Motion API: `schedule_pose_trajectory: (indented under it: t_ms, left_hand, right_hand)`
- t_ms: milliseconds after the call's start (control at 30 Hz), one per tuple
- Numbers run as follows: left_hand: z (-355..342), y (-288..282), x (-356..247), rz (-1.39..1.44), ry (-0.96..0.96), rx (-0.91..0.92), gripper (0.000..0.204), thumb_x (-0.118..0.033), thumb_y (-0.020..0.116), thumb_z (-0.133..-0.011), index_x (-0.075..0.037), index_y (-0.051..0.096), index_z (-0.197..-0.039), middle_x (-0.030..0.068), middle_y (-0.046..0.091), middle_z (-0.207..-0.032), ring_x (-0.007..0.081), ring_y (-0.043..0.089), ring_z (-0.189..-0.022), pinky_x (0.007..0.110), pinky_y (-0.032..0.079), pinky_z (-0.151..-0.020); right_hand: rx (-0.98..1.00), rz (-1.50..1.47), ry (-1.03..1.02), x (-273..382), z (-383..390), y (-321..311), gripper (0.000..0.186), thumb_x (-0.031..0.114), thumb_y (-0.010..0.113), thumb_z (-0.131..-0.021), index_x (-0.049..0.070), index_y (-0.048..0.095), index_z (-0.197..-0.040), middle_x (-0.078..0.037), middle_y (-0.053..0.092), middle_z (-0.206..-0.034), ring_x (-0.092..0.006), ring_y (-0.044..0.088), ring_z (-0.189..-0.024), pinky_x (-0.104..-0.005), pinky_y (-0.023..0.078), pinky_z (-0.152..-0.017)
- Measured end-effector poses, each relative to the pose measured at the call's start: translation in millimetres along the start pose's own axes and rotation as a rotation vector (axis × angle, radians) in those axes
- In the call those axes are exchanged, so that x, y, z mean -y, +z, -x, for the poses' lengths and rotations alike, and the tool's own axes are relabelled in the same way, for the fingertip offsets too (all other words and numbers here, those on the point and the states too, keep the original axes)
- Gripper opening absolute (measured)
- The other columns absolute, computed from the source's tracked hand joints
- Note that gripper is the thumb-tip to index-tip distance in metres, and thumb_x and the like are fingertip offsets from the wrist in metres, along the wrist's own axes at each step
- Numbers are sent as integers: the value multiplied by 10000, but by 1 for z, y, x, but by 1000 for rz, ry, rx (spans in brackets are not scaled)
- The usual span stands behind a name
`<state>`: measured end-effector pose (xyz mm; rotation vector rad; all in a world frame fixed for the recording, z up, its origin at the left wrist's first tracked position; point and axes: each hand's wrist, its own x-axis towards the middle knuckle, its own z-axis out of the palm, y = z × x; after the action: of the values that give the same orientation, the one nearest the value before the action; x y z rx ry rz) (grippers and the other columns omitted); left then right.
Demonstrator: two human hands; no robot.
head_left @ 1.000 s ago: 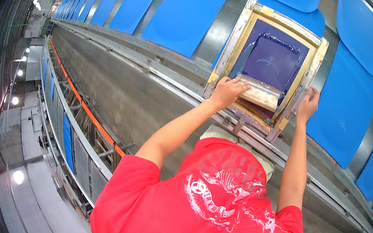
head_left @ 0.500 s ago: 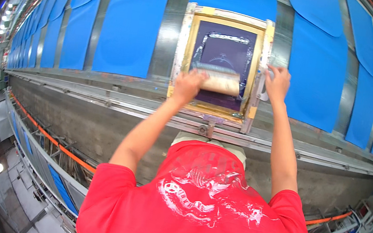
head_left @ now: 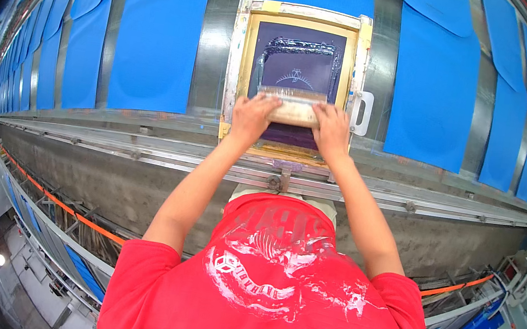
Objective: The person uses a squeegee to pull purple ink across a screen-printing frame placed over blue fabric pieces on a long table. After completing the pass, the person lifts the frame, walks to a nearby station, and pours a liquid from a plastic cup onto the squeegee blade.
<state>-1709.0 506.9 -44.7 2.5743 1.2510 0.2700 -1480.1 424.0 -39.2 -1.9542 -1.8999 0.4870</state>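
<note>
A screen printing frame (head_left: 362, 50) with a wooden inner border lies on the bench, its mesh (head_left: 298, 62) dark purple with a pale curved design and glossy ink around the upper area. Across the lower mesh sits a wooden-handled squeegee (head_left: 291, 111) with a translucent blade. My left hand (head_left: 251, 117) grips its left end, and my right hand (head_left: 331, 128) is closed on its right end. To the right of the frame is a pale looped handle (head_left: 361, 113).
Rows of blue pads (head_left: 156, 42) lie on the long metal bench (head_left: 215, 50). A metal rail (head_left: 203, 163) runs along its near edge, above a grey trough (head_left: 127, 179). An orange tube (head_left: 75, 212) and a further rail structure show behind my red-shirted body.
My right hand has left the frame's right side and taken hold of the squeegee beside my left hand. The view has swung round to face the bench squarely.
</note>
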Motion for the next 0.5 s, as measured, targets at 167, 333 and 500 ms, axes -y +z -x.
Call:
schedule_pose_trajectory:
  t_ms: [167, 333, 500]
  left_hand:
    - [-52, -31, 11, 144, -117, 212, 417, -70, 714, -770, -261, 758, -1138, 16, 740, -1162, 234, 707, -1034, 415, 532, -858]
    - [-138, -21, 26, 123, -52, 2, 329, -129, 740, -777, -253, 785, -1078, 65, 757, -978, 278, 724, -910, 415, 542, -814]
    - [-47, 2, 8, 76, -28, -14, 366, -48, 704, -785, -233, 772, -1093, -4, 747, -1136, 184, 694, -1053, 410, 453, -818]
  right_hand:
    - [-5, 62, -55, -18, -39, -16, 396, 141, 771, -749, 100, 685, -1133, -108, 627, -1204, -310, 562, -1177, -467, 436, -985]
    - [-148, 8, -54, -52, -127, -21, 340, 82, 735, -759, 104, 718, -1098, -110, 685, -1131, -320, 625, -1090, -448, 502, -912]
    - [-157, -66, -2, -21, -34, 6, 460, -6, 716, -712, 66, 670, -1164, -118, 655, -1212, -337, 593, -1153, -437, 482, -1000]
